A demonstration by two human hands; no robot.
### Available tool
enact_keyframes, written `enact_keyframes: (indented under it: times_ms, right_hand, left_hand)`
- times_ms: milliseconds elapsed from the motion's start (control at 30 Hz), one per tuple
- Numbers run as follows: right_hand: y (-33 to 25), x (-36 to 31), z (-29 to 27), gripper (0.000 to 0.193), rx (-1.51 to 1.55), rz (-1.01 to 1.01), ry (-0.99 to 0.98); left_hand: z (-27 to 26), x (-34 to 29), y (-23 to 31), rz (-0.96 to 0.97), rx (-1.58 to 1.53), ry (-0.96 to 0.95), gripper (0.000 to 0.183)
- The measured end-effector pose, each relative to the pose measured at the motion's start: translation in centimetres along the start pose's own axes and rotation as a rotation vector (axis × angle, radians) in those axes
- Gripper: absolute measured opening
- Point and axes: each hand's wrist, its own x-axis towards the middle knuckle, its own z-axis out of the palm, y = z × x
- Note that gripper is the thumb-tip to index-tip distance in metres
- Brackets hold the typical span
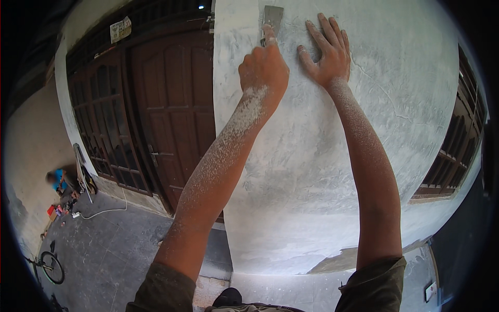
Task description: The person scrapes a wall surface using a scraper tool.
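Index finger extended, the left hand grips a flat, grey metal scraper against a patchy white-grey plastered wall. Nearby, the right hand rests there, fingers spread.

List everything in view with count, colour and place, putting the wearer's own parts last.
scraper: one, grey, in the left hand, at the wall
wall: one, patchy white-grey, centre
door: one, brown, left of the wall
door handle: one, silvery, on the door
windows: two, brown-framed, left of the door and far right
paper: one, pale, upper left
other person: one, blue top, far left
small items: several, some red, beside that person
cable: one, white, on the floor
bicycle: one, dark, lower left, partly visible
floor: one, grey, below
sleeves: two, dark olive, lower edge
hands: two, whitish dust; left on scraper, right spread against wall
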Motion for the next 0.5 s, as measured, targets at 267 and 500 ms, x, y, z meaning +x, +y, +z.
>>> enact_keyframes:
  times_ms: [267, 500]
  right_hand:
    - [-0.2, 0.0, -0.2, 0.060, 0.010, 0.002, -0.010]
    - [-0.3, 0.3, -0.4, 0.058, 0.015, 0.004, 0.003]
  left_hand:
    - [0.5, -0.4, -0.6, 0.016, -0.018, 0.071, 0.052]
    - [-0.1, 1.3, -0.4, 0.047, -0.006, 0.161, 0.051]
